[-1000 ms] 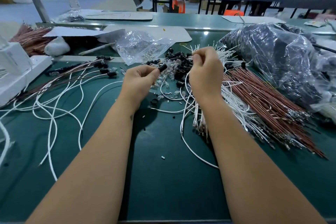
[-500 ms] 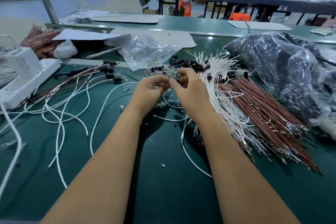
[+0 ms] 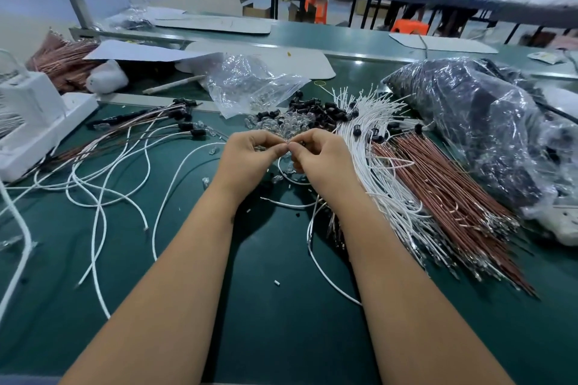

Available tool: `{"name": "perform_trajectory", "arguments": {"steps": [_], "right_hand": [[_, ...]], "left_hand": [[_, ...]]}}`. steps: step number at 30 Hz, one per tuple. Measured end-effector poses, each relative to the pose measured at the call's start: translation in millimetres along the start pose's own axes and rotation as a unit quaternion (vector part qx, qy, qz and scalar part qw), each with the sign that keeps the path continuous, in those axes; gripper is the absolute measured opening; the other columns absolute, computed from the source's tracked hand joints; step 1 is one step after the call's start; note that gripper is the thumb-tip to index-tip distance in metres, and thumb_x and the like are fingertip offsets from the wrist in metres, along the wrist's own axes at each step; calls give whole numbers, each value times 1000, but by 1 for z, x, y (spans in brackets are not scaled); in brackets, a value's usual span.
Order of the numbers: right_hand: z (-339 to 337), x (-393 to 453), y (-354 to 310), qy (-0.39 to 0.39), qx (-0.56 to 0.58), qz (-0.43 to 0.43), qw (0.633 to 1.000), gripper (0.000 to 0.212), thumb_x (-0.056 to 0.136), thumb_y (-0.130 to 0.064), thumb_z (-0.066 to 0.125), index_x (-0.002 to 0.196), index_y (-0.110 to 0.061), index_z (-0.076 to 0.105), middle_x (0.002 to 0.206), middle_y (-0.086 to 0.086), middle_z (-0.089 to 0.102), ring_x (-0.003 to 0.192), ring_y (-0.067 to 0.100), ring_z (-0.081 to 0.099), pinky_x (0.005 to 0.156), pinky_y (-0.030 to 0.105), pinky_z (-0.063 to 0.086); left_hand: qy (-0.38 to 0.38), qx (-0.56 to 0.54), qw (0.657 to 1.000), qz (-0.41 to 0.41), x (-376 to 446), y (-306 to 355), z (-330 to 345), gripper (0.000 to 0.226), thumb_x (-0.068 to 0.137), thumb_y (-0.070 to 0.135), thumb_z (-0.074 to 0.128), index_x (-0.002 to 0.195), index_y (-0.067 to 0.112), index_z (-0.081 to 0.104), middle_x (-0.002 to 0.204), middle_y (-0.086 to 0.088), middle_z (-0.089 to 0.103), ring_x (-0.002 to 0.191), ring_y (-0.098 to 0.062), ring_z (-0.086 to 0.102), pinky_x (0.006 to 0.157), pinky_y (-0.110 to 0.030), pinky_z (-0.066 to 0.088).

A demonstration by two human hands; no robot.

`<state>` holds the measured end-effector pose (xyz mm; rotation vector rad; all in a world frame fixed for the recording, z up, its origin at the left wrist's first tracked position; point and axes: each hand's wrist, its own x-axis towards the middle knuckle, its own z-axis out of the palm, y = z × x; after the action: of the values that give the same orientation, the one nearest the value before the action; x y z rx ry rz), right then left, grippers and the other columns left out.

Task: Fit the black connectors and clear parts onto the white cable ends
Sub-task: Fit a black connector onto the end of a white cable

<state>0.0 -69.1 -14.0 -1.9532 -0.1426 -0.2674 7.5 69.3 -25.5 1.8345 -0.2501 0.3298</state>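
Note:
My left hand [image 3: 250,156] and my right hand [image 3: 322,159] meet fingertip to fingertip over the green bench, just in front of a pile of clear parts [image 3: 281,123] and black connectors [image 3: 316,109]. The left fingers pinch a small part that they mostly hide. The right fingers pinch the end of a white cable [image 3: 316,262], which loops under the hand and trails toward me. A bundle of white cables [image 3: 384,159] lies right of my right hand. Cables fitted with black connectors [image 3: 187,126] lie to the left.
Brown wires [image 3: 444,191] lie beside the white bundle, and a large black plastic-wrapped bag [image 3: 475,122] sits at right. An open clear bag [image 3: 247,84] lies behind the piles. A white box [image 3: 34,122] stands at far left. People sit at a far table.
My hands were apart, the left pinching a black connector and the right up at the white bundle. They have come together, lower and nearer to me, in front of the parts pile.

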Motion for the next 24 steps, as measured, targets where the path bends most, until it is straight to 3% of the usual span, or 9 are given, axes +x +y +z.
{"name": "perform_trajectory", "arguments": {"steps": [5,10,13,16,19,21,23,24], "right_hand": [[-1,-1,0,19,20,2,1000,17,89,-14,66,78,-27,64,77,9,69,74,31,66,69,49,57],[-3,0,2,31,53,16,998,12,89,-12,66,84,-23,62,82,13,69,73,27,65,75,51,56],[-3,-1,3,19,60,15,998,14,88,-12,67,88,-23,57,80,19,66,64,22,59,69,49,55],[-3,0,4,15,67,18,997,17,87,-12,68,87,-24,56,80,21,66,63,22,59,68,50,55],[-3,1,4,19,78,20,997,17,87,-10,67,87,-23,56,81,14,69,65,21,62,70,48,55],[-5,1,4,37,78,18,996,13,89,-10,64,86,-22,59,81,10,69,67,19,64,71,46,58],[-8,1,4,56,79,12,995,13,90,-9,61,84,-20,63,77,6,68,66,17,64,70,43,59],[-9,1,3,61,78,9,995,14,90,-8,61,83,-20,64,75,5,67,66,16,64,69,42,59]], "left_hand": [[3,26,999,18,0,4,0,5,82,11,73,86,12,75,74,6,69,64,3,59,66,-14,45],[40,134,988,63,-1,4,-3,9,79,20,77,88,18,77,78,8,69,82,-1,58,84,-25,48],[72,197,974,87,-2,5,1,6,80,29,76,86,29,76,73,25,58,99,-9,53,99,-39,33],[69,233,966,92,-2,4,4,3,83,33,71,86,32,73,78,21,64,99,0,49,93,-34,20],[66,220,967,110,0,3,2,4,85,24,70,87,26,73,81,16,67,90,11,52,94,-32,28],[47,182,976,107,1,4,0,5,85,16,70,88,17,73,81,8,70,84,-1,61,89,-23,41],[40,161,981,97,1,5,-1,6,85,11,70,88,15,73,81,6,70,79,-3,61,77,-10,44],[39,161,982,93,0,5,-1,6,85,11,69,88,15,72,82,6,69,80,-3,61,75,-10,44]]}}
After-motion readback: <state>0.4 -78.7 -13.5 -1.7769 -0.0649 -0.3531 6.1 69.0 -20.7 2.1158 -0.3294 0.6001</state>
